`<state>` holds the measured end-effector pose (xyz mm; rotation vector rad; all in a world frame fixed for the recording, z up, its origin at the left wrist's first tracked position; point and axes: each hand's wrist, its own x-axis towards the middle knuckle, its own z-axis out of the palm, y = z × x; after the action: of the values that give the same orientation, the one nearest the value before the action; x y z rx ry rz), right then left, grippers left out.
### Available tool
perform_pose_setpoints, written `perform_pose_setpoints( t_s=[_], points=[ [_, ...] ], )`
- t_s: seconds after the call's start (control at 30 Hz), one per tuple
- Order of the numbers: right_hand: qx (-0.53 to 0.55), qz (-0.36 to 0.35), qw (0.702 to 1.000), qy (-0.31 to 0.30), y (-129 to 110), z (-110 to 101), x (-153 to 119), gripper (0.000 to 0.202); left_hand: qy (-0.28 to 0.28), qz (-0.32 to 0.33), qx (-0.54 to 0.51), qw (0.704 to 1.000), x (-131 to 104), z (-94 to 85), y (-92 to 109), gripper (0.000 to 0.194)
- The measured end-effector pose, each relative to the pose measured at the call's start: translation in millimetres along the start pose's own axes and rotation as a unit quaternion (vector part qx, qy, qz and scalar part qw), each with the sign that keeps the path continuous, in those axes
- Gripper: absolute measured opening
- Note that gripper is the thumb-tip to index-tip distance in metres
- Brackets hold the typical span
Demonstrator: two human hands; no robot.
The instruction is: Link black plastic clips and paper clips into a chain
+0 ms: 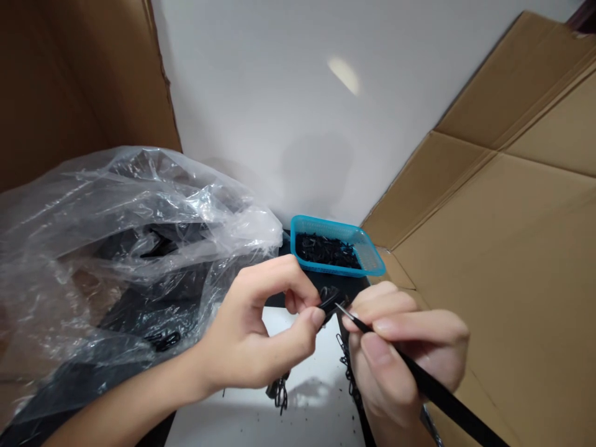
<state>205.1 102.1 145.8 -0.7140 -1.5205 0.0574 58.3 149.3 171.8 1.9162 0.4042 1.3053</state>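
Note:
Near the middle of the head view, my left hand (267, 326) pinches a small black part (329, 302) between thumb and fingertips. My right hand (400, 347) is closed around black tweezers (440, 391), held like a pen. The metal tip of the tweezers meets the black part at its right side. Other black looped pieces (280, 392) are below my left hand, over the white work surface (298, 419). More black pieces (348, 366) lie along the right edge of that surface, partly hidden by my right hand.
Behind my hands, a blue basket (338, 270) holds many small black bits. A clear plastic bag (139, 186) with dark contents spreads over the left. Cardboard panels (516, 248) stand at both sides, with a white wall (279, 93) behind.

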Motion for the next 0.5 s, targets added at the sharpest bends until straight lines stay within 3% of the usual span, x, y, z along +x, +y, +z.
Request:
perform_pose_setpoints(
  t_s=[0.2, 0.5],
  points=[
    [0.005, -0.078, 0.994, 0.075, 3, 8, 6, 0.012, 0.024, 0.015, 0.021, 0.999, 0, -1.7, 0, 0.013],
    [0.030, -0.091, 0.992, 0.079, 2, 10, 8, 0.023, 0.028, 0.030, 0.038, 0.998, 1, 0.0, 1, 0.013]
  ],
)
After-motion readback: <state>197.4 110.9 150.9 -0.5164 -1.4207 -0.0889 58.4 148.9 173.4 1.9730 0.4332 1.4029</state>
